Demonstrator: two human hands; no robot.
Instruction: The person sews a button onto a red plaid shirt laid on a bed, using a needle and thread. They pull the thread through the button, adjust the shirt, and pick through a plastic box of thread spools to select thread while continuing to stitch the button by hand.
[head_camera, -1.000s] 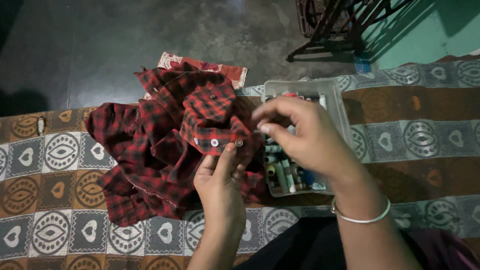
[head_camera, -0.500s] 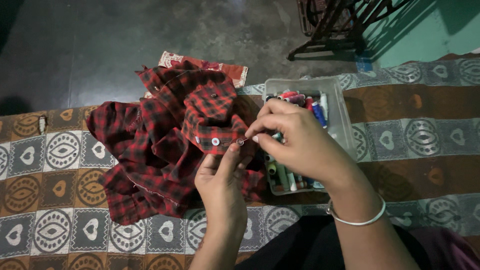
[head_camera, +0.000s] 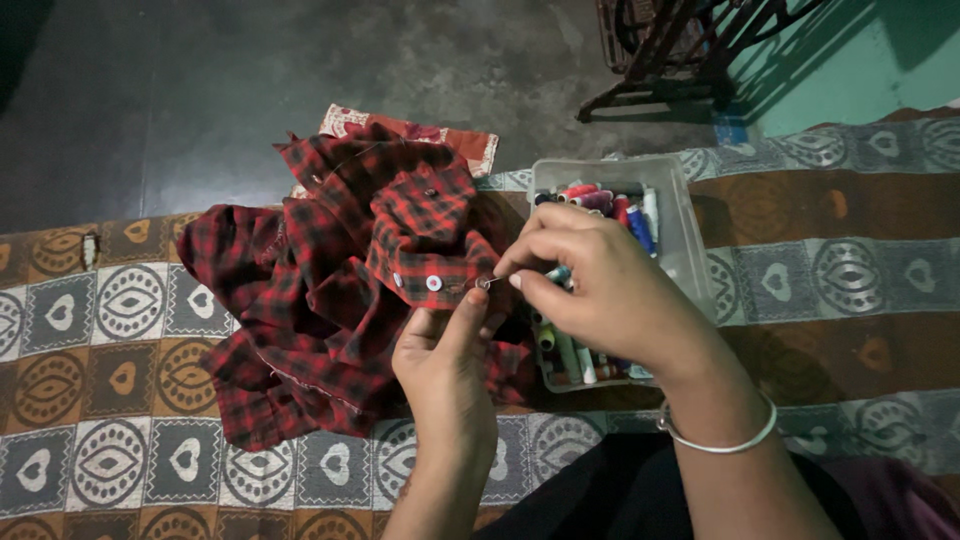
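The right hand (head_camera: 610, 295) pinches a small button (head_camera: 484, 284) between thumb and forefinger, fingertips closed tight on it, right at the edge of a red-and-black plaid shirt cuff (head_camera: 432, 280). The left hand (head_camera: 445, 365) comes up from below, thumb and fingers closed on the cuff's lower edge, holding it raised just under the button. Whether a needle or thread runs from the fingers cannot be told. Two white buttons (head_camera: 433, 283) sit sewn on the cuff band, just left of the pinched one.

The cuff belongs to a crumpled plaid shirt (head_camera: 310, 320) heaped on a patterned floor mat (head_camera: 110, 400) of brown, grey and white squares with heart and oval motifs. Just right of the shirt, partly under the right hand, stands a clear plastic box (head_camera: 690, 240) filled with thread spools (head_camera: 600, 200) in red, blue, white and green; its right wall and far rim are free. A silver bangle (head_camera: 720, 440) circles the right wrist.

Beyond the shirt a folded red printed cloth (head_camera: 450, 140) lies at the mat's far edge, where bare dark concrete floor (head_camera: 200, 100) opens wide. At top right stand dark wooden furniture legs (head_camera: 680, 50) on a teal floor patch (head_camera: 860, 70).
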